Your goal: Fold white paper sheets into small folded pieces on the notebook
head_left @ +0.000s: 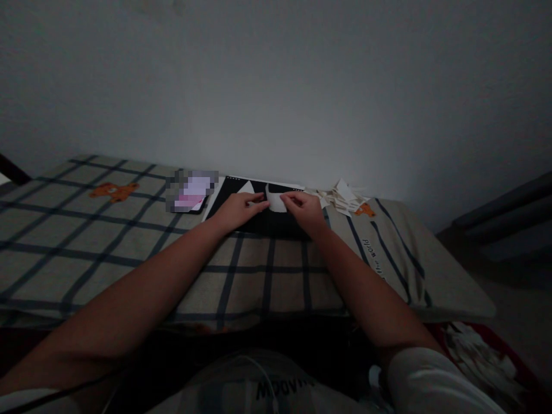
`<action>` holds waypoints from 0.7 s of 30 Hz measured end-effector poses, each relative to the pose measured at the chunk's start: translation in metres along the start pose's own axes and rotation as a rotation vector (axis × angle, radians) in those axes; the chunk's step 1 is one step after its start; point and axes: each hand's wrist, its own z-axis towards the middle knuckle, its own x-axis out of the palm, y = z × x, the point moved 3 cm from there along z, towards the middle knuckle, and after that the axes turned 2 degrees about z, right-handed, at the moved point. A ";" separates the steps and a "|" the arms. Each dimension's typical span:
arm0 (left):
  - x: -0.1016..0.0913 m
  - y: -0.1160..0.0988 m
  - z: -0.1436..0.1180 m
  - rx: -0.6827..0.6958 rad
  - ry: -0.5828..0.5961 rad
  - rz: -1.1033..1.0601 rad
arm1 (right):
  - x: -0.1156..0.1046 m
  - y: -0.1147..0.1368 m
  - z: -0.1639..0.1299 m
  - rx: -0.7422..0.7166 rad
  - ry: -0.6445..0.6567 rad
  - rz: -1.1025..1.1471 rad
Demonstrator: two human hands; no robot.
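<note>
A small white piece of paper with a curved lower edge and a thin tip at its upper left is between my hands, over a black sheet on the table. My right hand pinches the paper's right end between thumb and fingers. My left hand rests on the black sheet with thumb and forefinger apart. Its thumb tip comes close to the paper's left side; whether they touch I cannot tell. Behind the left hand, a white pointed shape shows on the black sheet.
A lit phone, partly blurred out, lies left of the black sheet. Several white paper strips are heaped at the right. A checked cloth covers the table, which meets a grey wall. More scraps lie low at the right.
</note>
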 end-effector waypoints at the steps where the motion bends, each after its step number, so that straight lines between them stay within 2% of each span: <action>1: 0.001 -0.001 0.000 -0.020 0.007 -0.060 | 0.002 0.002 -0.001 -0.005 0.025 0.031; 4: 0.004 0.000 -0.001 -0.076 0.007 -0.158 | 0.009 0.003 -0.003 -0.020 0.123 0.060; 7: 0.007 0.002 -0.001 -0.099 0.072 -0.250 | 0.012 -0.001 -0.003 -0.031 0.157 0.035; 11: 0.009 0.003 -0.001 -0.103 0.079 -0.370 | 0.013 -0.007 0.000 -0.029 0.131 0.032; 17: 0.006 0.010 0.004 -0.114 -0.016 -0.433 | 0.011 -0.017 0.003 0.124 0.004 0.108; 21: 0.005 0.012 0.005 -0.124 -0.013 -0.443 | 0.012 -0.021 0.004 0.163 0.011 0.122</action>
